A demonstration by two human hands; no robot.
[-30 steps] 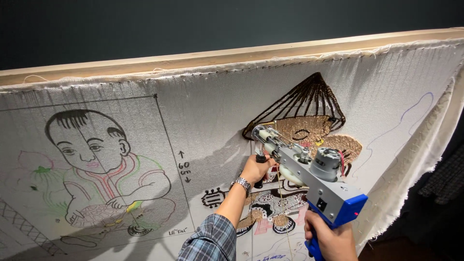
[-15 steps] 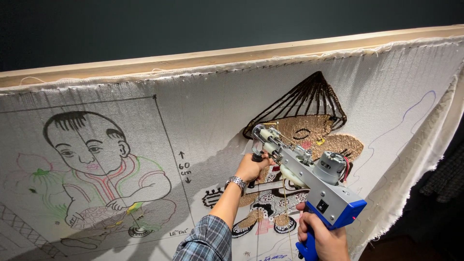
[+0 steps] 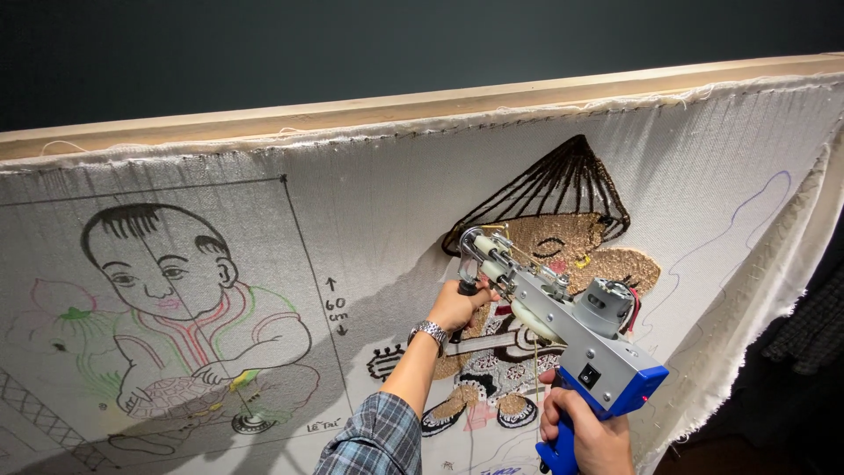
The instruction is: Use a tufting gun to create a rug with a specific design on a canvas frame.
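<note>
I hold a tufting gun (image 3: 571, 339) with a silver body and blue grip against a white cloth (image 3: 369, 220) stretched on a wooden frame (image 3: 422, 101). My left hand (image 3: 457, 303), with a metal watch on the wrist, grips the gun's front handle. My right hand (image 3: 589, 431) is closed around the blue rear grip. The gun's tip touches the cloth at a partly tufted figure with a conical hat (image 3: 554, 189), done in brown and black yarn.
A drawn child figure (image 3: 176, 299) with coloured outlines fills the cloth's left part, beside a marked arrow and measure. Loose cloth (image 3: 774, 290) hangs at the right edge. A dark wall (image 3: 352, 44) stands behind the frame.
The gun and both hands have shifted slightly upward and left along the figure's face. The grip of each hand is unchanged.
</note>
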